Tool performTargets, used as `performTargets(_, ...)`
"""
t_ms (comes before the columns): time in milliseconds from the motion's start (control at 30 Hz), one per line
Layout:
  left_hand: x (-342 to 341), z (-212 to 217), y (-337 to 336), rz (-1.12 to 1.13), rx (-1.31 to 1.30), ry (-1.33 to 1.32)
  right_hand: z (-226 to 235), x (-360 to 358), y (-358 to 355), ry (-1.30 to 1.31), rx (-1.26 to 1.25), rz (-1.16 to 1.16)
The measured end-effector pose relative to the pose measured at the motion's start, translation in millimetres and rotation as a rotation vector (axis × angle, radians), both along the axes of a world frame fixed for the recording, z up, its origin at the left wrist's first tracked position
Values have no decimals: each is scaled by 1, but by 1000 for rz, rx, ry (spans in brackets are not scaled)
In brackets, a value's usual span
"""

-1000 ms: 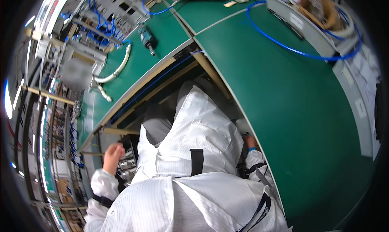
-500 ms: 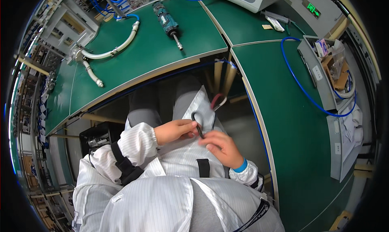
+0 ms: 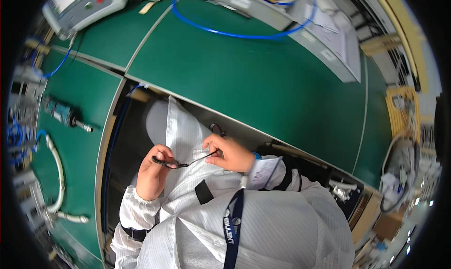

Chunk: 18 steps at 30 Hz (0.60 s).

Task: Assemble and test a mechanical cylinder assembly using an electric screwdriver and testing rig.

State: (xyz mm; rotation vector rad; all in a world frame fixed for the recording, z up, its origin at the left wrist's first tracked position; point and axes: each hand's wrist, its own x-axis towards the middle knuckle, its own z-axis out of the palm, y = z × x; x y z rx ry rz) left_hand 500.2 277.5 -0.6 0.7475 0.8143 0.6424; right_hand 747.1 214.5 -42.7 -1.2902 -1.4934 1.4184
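A thin black cord (image 3: 182, 165), coiled along part of its length, stretches between my two hands above my lap. My left hand (image 3: 154, 172) has its fingers closed on the coiled part. With thumb and fingers, my right hand (image 3: 229, 154) pinches the straighter part. Just beyond the right knuckles shows a dark loop (image 3: 216, 128); whether it belongs to the same cord I cannot tell. A blue band (image 3: 256, 156) circles my right wrist. Near that wrist hangs a badge (image 3: 264, 173) on a dark lanyard (image 3: 231, 226).
Green worktops (image 3: 263, 76) lie ahead and to the left. On them are a teal power screwdriver (image 3: 63, 113), a white hose (image 3: 60, 175), a grey device with buttons (image 3: 84, 5), a blue tube (image 3: 221, 32) and grey bins (image 3: 324, 48). A black box (image 3: 345, 189) sits at my right.
My view and body have turned right, so the screwdriver now appears far left. My hands have moved apart, drawing the black cord out between them; earlier they were close together on a black loop.
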Motion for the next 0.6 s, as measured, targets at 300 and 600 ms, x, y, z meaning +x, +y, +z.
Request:
performTargets(300, 13, 5, 20, -258, -246, -153, -26, 39, -71, -610, 108, -350)
performTargets(600, 8, -4, 22, -324, -426, -278, -29, 57, -108, -999, 230, -429)
